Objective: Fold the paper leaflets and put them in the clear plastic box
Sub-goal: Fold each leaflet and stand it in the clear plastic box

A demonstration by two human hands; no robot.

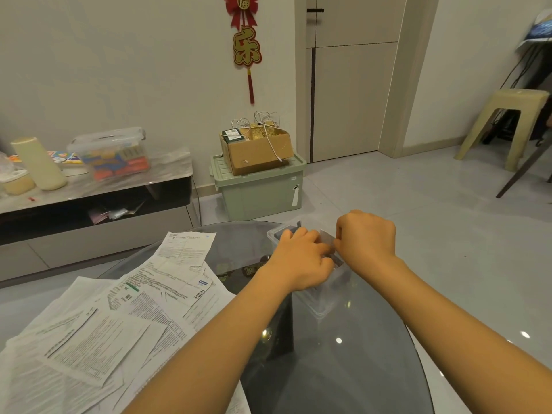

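A clear plastic box [321, 306] stands on the round glass table, just right of centre. Both my hands meet over its open top. My left hand [298, 261] reaches in from the left with its fingers curled down into the box. My right hand [366, 236] hovers at the far rim, fingers curled, pinching a small pale folded leaflet [326, 238] that shows between the two hands. Most of that leaflet is hidden by my fingers. A loose heap of unfolded printed leaflets [119, 318] covers the left side of the table.
The dark glass table [343, 369] shows bare in front of and right of the box. Beyond it are a low TV cabinet [95, 198] with containers, a green storage bin [260, 192] carrying a cardboard box, and a beige plastic stool [507, 124] at the right.
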